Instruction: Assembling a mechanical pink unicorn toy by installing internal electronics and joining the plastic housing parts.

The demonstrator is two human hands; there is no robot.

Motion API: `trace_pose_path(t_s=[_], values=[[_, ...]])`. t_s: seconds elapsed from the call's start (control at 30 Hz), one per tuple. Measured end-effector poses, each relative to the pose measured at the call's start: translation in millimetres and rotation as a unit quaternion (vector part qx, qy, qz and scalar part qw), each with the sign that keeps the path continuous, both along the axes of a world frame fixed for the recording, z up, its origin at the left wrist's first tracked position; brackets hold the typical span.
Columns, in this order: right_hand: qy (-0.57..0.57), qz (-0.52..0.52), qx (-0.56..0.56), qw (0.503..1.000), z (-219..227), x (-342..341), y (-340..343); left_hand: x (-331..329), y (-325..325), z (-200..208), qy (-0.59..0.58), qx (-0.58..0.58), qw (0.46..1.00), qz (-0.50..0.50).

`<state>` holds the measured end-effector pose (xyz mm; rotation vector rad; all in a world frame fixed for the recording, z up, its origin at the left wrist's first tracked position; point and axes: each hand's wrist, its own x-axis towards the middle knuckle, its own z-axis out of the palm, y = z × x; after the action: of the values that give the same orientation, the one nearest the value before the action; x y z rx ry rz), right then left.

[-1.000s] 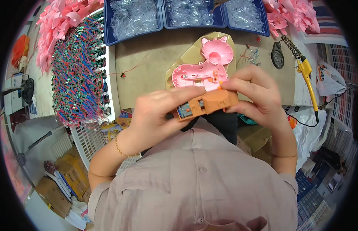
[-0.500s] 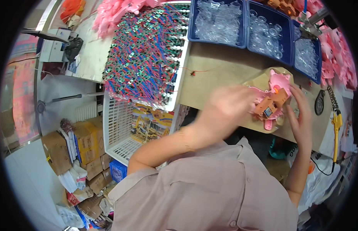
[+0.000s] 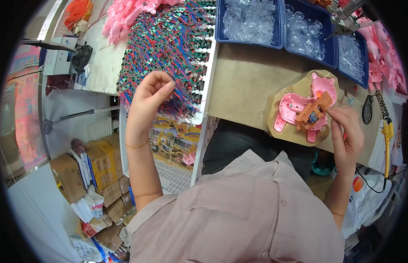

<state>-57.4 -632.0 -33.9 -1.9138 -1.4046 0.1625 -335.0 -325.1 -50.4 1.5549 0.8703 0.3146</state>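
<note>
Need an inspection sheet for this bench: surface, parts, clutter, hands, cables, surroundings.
Surface: brown tabletop.
Parts: orange-brown housing on pink shell, which sits in tan holder; wired circuit boards heaped left.
Clutter: black oval object right of holder.
Hands: left hand over the circuit boards, grip contents unclear; right hand beside housing, contact unclear.
Cables: coiled cord at yellow tool.
Surroundings: blue bins of clear parts behind; cardboard boxes lower left.
</note>
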Motion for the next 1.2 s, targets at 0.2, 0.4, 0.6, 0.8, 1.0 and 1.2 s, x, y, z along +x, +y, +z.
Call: trace_pose_path(t_s=[0.2, 0.4, 0.6, 0.8, 1.0, 1.2], values=[[-0.001, 0.029, 0.03, 0.999, 13.3, -14.5, 12.4, 10.2, -18.9, 24.8, -0.317, -0.116, 0.935, 0.104], [-0.002, 0.098, 0.049, 0.994, 14.4, -29.6, 27.1, 38.1, -14.0, 22.1, -0.134, 0.101, 0.981, 0.099], [0.045, 0.133, 0.057, 0.988, 24.3, -41.1, 29.2, 53.1, -32.2, 45.3, -0.293, -0.17, 0.937, 0.081], [0.26, 0.072, 0.01, 0.963, 30.0, -47.5, 39.1, 81.6, -106.3, 45.0, -0.26, -0.23, 0.937, 0.032], [0.277, -0.002, 0.069, 0.958, 42.0, -39.8, 15.5, 101.3, -148.6, 22.9, -0.253, -0.128, 0.958, -0.042], [0.283, -0.061, 0.084, 0.953, 48.0, -31.2, 33.5, 114.1, -150.1, 19.5, -0.25, -0.049, 0.962, -0.096]])
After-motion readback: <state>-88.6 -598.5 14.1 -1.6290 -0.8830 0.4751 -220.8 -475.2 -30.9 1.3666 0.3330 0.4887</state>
